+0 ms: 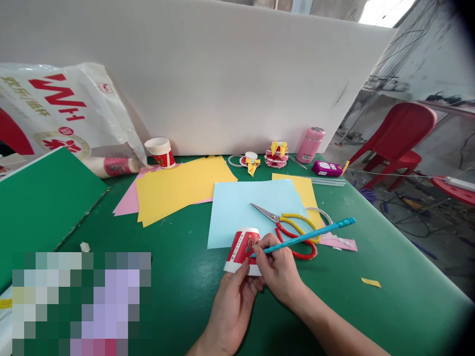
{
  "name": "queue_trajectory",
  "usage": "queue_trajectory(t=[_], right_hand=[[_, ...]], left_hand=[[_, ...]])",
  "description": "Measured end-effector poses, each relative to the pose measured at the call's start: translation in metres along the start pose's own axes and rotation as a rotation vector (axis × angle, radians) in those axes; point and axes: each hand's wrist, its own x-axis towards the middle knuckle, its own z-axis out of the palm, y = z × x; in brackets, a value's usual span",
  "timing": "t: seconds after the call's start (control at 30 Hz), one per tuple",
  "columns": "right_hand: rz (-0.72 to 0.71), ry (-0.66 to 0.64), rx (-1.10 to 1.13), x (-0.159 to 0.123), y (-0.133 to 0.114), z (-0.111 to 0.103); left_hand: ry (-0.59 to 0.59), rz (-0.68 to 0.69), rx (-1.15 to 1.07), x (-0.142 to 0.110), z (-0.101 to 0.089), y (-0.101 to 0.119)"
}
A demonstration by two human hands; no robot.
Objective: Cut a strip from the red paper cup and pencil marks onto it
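My left hand (235,304) is closed around the lower end of a red and white paper cup (239,247), which is turned upside down with its wider end toward me. A blue pencil (309,236) is pinched in my right hand (280,269), its tip on or close to the cup's printed side. Just beyond lies a sheet of light blue paper (232,207). Scissors (276,217) with one yellow and one red handle rest on the sheet, blades pointing away to the left. Some fingers of my left hand are hidden behind the cup.
Yellow paper (181,188) lies over pink sheets at the back left, beside stacked paper cups (159,151). Decorated paper crafts (276,155), a pink bottle (310,144) and a purple pack (328,168) stand along the white board (237,74). A green board (48,207) leans at the left.
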Motion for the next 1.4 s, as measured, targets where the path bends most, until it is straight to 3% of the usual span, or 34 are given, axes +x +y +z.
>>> queue_trajectory(t=[0.7,1.03,1.4], right_hand=[[0.069,-0.098,0.155,-0.0012,-0.0003,0.0041],[0.051,-0.049,0.063,0.0003,0.0030,0.0014],[0.054,-0.061,0.127,0.0008,0.0036,0.0053]], left_hand=[[-0.019,-0.017,-0.011,0.0000,0.0015,0.0016],[0.004,-0.013,-0.017,0.0006,0.0001,0.0006],[-0.019,-0.016,-0.021,0.0007,0.0015,0.0017]])
